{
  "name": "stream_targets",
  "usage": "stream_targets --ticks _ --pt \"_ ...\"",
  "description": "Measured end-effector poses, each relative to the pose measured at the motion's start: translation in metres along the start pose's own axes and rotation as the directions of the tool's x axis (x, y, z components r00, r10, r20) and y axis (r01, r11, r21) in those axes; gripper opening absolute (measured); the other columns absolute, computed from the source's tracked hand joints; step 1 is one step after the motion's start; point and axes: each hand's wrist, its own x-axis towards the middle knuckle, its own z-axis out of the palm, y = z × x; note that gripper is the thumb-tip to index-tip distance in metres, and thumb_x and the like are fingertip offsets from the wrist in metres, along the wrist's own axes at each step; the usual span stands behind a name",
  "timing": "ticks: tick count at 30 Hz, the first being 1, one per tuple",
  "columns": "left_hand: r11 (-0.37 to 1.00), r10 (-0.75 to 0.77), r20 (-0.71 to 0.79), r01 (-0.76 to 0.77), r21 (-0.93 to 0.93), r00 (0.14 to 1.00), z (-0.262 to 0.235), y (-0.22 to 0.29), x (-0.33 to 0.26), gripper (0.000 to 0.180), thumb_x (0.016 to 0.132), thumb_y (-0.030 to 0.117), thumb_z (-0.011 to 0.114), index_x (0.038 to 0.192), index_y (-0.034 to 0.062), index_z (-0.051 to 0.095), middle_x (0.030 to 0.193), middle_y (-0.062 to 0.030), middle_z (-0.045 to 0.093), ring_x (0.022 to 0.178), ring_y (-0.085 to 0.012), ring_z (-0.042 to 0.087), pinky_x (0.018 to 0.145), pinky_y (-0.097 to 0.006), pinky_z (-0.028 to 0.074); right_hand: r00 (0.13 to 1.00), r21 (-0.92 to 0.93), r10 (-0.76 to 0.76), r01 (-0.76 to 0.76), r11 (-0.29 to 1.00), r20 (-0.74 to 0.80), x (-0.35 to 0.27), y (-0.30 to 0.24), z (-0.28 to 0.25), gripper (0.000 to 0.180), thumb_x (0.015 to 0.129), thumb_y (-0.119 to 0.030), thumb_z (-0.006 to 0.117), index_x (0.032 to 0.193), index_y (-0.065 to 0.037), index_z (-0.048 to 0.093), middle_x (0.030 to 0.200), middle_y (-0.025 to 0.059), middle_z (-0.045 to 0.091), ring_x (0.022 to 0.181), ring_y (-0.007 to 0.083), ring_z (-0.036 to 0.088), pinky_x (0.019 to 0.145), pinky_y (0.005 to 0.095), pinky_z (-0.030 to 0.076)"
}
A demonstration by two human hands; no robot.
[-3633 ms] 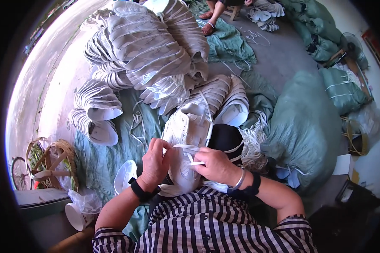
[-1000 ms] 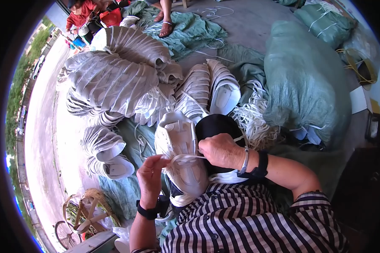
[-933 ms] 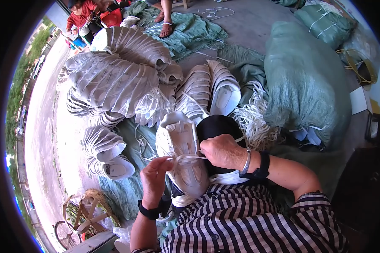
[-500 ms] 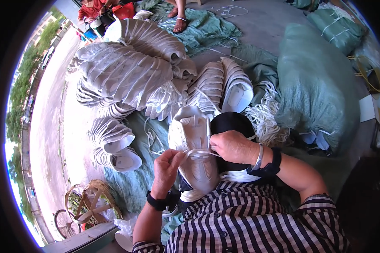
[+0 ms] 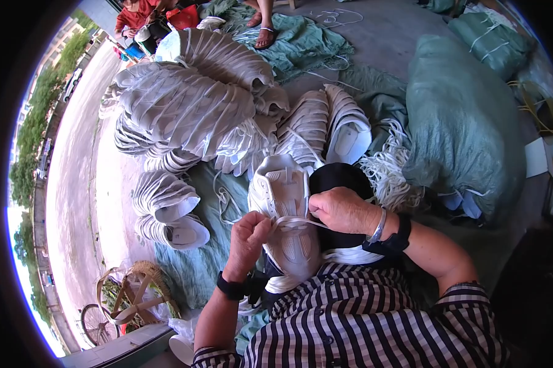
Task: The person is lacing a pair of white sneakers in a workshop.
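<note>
A pale white-grey shoe upper (image 5: 291, 248) lies in front of my lap, its heel opening pointing away from me. A flat white shoelace (image 5: 296, 220) crosses its lower lacing area from side to side. My left hand (image 5: 247, 240) is closed at the left edge, pinching one end of the lace between thumb and fingers. On the other side, my right hand (image 5: 345, 210) is closed with its fingertips by the upper's right edge, where the lace runs toward them. Its fingertips are partly hidden.
Nested stacks of shoe uppers (image 5: 178, 107) fill the far left. A bundle of white laces (image 5: 387, 175) lies beside a big green sack (image 5: 463, 122). A black rounded object (image 5: 339, 176) sits right of the upper. A woven basket (image 5: 144, 288) stands lower left; another person (image 5: 138, 21) sits far off.
My left hand has shifted slightly up and away from me, its fingers curled more tightly on the lace. My right hand stays almost in place. The whole view has slid a little.
</note>
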Motion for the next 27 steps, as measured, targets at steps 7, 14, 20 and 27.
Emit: stream_targets --ticks 7,14,20,27 --pt "0.989 0.064 -0.104 -0.049 0.143 0.992 0.011 0.003 0.005 0.018 0.086 0.017 0.059 0.074 0.0036 0.058 0.063 0.003 0.054 0.058 -0.0093 0.05 0.054 -0.026 0.041 0.999 -0.052 -0.032 0.032 0.998 -0.014 -0.003 0.0 -0.002 0.009 0.083 -0.011 0.055 0.08 -0.004 0.06 0.068 0.0147 0.062 0.067 0.0327 0.062 0.06 0.0407 0.049" --pt "0.266 0.499 0.234 -0.405 0.875 0.834 0.012 0.034 0.009 0.008 0.076 0.017 0.065 0.074 0.0109 0.06 0.067 -0.0033 0.059 0.069 -0.0243 0.057 0.059 -0.037 0.046 0.986 -0.337 -0.167 0.151 0.929 -0.018 -0.007 -0.011 -0.014 0.005 0.076 -0.012 0.059 0.079 -0.007 0.059 0.083 0.0103 0.059 0.068 0.027 0.061 0.06 0.0365 0.05" --pt "-0.096 0.454 0.608 -0.643 0.76 0.651 0.002 0.069 0.015 0.024 0.072 0.013 0.061 0.096 0.0104 0.061 0.114 -0.0053 0.053 0.121 -0.0264 0.042 0.101 -0.043 0.036 0.797 -0.54 -0.598 0.54 0.645 0.082 0.013 -0.007 -0.021 0.006 0.072 -0.013 0.059 0.076 -0.011 0.056 0.085 0.0041 0.052 0.078 0.0185 0.055 0.065 0.0318 0.045" --pt "-0.085 0.333 0.697 -0.716 0.693 0.635 -0.011 0.075 0.029 0.011 0.072 0.019 0.064 0.082 0.0149 0.063 0.1 -0.0001 0.056 0.1 -0.0216 0.048 0.09 -0.037 0.041 0.877 -0.368 -0.356 0.462 0.807 0.322 0.034 -0.012 -0.028 0.006 0.073 -0.01 0.06 0.077 -0.007 0.062 0.088 0.0104 0.054 0.084 0.0244 0.06 0.07 0.0359 0.048"
